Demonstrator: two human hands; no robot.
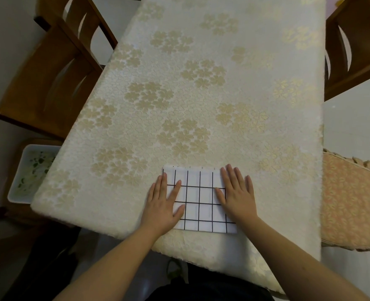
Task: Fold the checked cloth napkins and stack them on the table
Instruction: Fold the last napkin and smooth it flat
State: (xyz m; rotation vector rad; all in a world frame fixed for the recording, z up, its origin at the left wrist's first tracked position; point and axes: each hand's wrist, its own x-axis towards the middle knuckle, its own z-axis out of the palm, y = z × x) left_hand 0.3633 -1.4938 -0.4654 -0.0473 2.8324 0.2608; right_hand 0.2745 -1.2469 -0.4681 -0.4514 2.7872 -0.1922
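Two flat, straight-fingered hands — left hand, right hand — grip nothing, pressing the folded white black-checked cloth napkin smooth, likely setting its crease.

Napkin lay on table at near edge. Left hand rested flat on its left side, right hand on its right. Chairs stood left of table, bin below them.

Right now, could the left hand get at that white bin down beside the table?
Probably, with a stretch. The left hand lies flat on the checked napkin, holding nothing. The white bin sits low past the table edge on that side, its near part hidden beneath it.
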